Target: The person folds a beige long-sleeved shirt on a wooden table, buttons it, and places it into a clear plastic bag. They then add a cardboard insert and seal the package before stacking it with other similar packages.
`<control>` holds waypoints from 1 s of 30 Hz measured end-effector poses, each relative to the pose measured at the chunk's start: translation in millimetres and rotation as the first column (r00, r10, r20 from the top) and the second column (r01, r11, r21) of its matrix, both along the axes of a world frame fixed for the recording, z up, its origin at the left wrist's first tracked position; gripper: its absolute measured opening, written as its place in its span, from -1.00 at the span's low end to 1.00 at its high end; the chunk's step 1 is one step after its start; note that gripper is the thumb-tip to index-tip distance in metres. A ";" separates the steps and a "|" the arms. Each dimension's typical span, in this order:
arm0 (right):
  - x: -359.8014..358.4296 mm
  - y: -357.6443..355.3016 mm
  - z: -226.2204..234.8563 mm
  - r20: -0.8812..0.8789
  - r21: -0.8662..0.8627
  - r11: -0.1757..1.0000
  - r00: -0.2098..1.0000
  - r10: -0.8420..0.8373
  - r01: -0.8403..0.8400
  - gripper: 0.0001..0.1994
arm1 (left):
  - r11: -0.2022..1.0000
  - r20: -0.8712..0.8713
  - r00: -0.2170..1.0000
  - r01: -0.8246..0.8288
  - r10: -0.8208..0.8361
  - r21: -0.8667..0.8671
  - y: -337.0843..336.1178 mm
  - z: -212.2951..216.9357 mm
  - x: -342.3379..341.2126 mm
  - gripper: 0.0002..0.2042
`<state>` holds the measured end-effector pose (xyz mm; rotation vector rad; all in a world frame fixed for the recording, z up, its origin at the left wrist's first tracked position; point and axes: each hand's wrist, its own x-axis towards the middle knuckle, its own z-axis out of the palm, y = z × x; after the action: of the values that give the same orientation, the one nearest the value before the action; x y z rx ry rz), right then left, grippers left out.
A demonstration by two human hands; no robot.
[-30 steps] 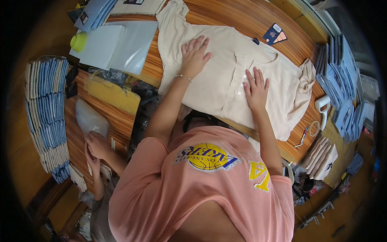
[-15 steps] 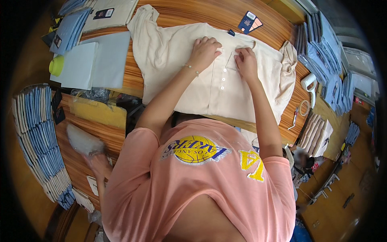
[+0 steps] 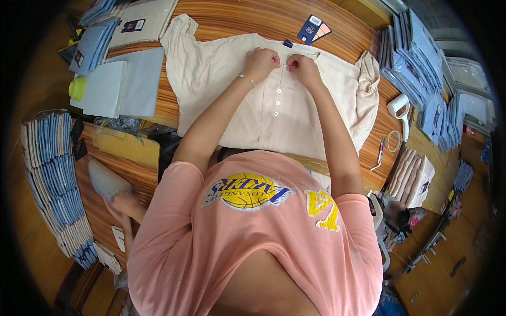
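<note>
Head view shows you a cream shirt [image 3: 300, 118] spread directly under both hands, its thin, soft cloth lightly rippled across the body and bunched into a twisted sleeve to the right of your right grip [image 3: 304, 68]. Your left grip [image 3: 262, 61] and right grip are narrow, curled fists with fingertips pinching the front opening just below the neckline. Small, round, shiny white buttons [image 3: 277, 103] run in a line from just below your grips toward your body. A beaded bracelet [image 3: 245, 80] circles your left wrist. Beyond your right grip, stiff rectangular cards [image 3: 310, 31] lie fanned on the striped, wood-grained worktop [image 3: 237, 21]; left of your left grip are smooth, flat white sheets [image 3: 100, 87]. Well to the right sit a smooth white handled tool [image 3: 399, 105] and a thin, pale ring [image 3: 393, 141].

A second ago your hands lay flat and spread on the cloth, well apart; half a second ago a flap of the opening was folded by your right grip. Now the fingers are bent, your grips are nearly together, and the opening lies straighter between them.
</note>
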<state>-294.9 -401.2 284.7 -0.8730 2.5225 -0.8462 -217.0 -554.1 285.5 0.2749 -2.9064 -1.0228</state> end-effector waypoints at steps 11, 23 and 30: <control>-28.2 64.7 -0.9 -0.136 -0.184 0.958 0.959 -0.249 0.222 -0.78 | 0.986 -0.304 0.939 -0.160 0.163 0.036 -58.8 9.8 16.3 -0.79; -58.2 204.6 40.5 -0.181 0.400 0.901 0.978 -0.103 0.170 -0.72 | 0.958 0.006 0.981 -0.189 0.195 -0.216 -149.4 59.1 72.2 -0.75; -18.0 238.2 92.9 -0.431 -0.197 0.944 0.841 -0.327 0.266 -0.83 | 0.961 -0.144 0.950 -0.274 0.278 0.042 -154.5 106.4 79.7 -0.83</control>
<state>-312.9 -163.0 377.6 -0.8061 3.1114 -1.0044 -137.4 -708.5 391.9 0.5626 -2.6295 -0.9821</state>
